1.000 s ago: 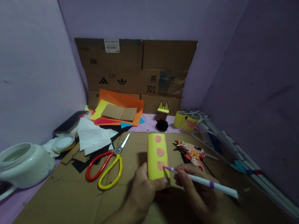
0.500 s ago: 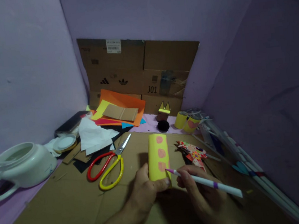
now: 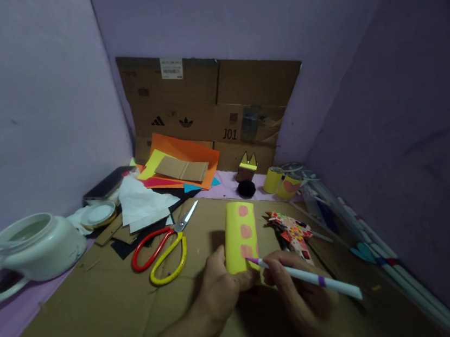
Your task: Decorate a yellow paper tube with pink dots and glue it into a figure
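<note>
A yellow paper-covered tube (image 3: 234,238) with a column of reddish-pink spots stands before me. My left hand (image 3: 219,287) is closed round its lower end, the thumb lying across the front. Held like a pen in my right hand (image 3: 299,285) is a white felt-tip marker (image 3: 316,277) with a purple band and purple tip. That tip rests at the lower edge of the lowest spot. To the left lie scissors (image 3: 169,246) with one red and one yellow handle, blades apart. A floral-patterned piece (image 3: 294,231) lies right of the tube.
A white teapot-like pot (image 3: 50,247) stands far left, near white paper (image 3: 139,203) and coloured sheets (image 3: 199,158). At the back are a small box with yellow ears (image 3: 246,171), a black round thing (image 3: 246,189) and yellow tubes (image 3: 288,185). White sticks (image 3: 384,258) run along the right.
The marker tip has shifted slightly left and down along the lowest spot. The tube has turned a little in my left hand, bringing the spots slightly rightward.
</note>
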Demonstrator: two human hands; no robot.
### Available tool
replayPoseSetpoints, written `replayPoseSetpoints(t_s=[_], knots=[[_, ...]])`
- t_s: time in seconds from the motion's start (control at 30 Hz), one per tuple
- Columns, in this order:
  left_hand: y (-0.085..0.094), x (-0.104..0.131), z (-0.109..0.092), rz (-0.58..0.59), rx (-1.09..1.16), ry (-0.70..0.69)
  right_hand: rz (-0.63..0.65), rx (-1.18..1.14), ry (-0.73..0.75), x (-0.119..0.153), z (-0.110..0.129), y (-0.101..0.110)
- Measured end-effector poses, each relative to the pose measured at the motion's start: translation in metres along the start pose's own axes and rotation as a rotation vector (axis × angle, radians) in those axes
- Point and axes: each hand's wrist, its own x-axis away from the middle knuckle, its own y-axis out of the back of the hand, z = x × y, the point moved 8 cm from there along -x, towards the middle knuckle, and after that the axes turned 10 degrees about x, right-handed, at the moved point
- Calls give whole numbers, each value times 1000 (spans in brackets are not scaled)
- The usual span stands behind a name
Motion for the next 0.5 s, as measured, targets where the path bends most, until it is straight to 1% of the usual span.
replayPoseSetpoints(t_s=[0.07,0.23,0.5], knots=[[0,0,-1,-2,-10,-11,4,9,9,0,0,0],[2,-2,2,-14,-47,-25,-49,-4,136,-3,7,6],[4,-5,8,-20,-55,-45,-90,29,77,-2,-2,6]])
